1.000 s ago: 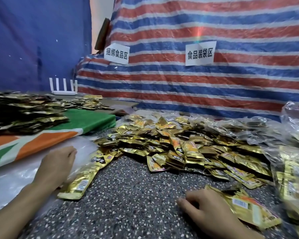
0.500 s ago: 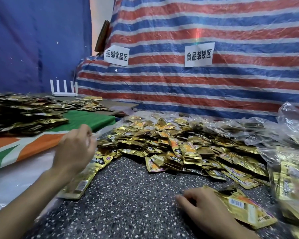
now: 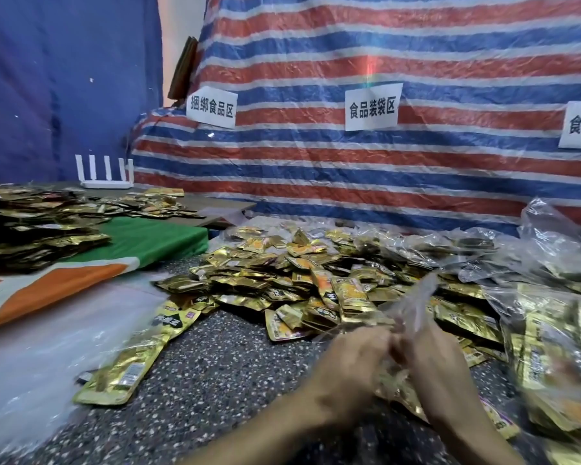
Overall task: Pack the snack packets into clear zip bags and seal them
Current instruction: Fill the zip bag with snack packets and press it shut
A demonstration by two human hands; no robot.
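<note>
A big heap of gold snack packets (image 3: 302, 273) covers the speckled floor (image 3: 222, 374) in front of me. My left hand (image 3: 353, 367) and my right hand (image 3: 433, 360) meet at the lower middle, both pinching a thin clear zip bag (image 3: 413, 303) that rises blurred between them. Gold packets (image 3: 396, 387) show under my hands. A long gold packet (image 3: 121, 374) lies at the lower left. Filled clear bags (image 3: 557, 333) pile up on the right.
A stack of empty clear bags (image 3: 37, 333) lies at the left. Behind it a green and orange cloth (image 3: 138, 239) carries more gold packets (image 3: 37, 229). A striped tarp (image 3: 349, 169) with white signs closes the back. A white router (image 3: 104, 172) stands far left.
My left hand left the clear bag stack at the left and swung right with a bag to meet my right hand, which lifted off the packets it rested on.
</note>
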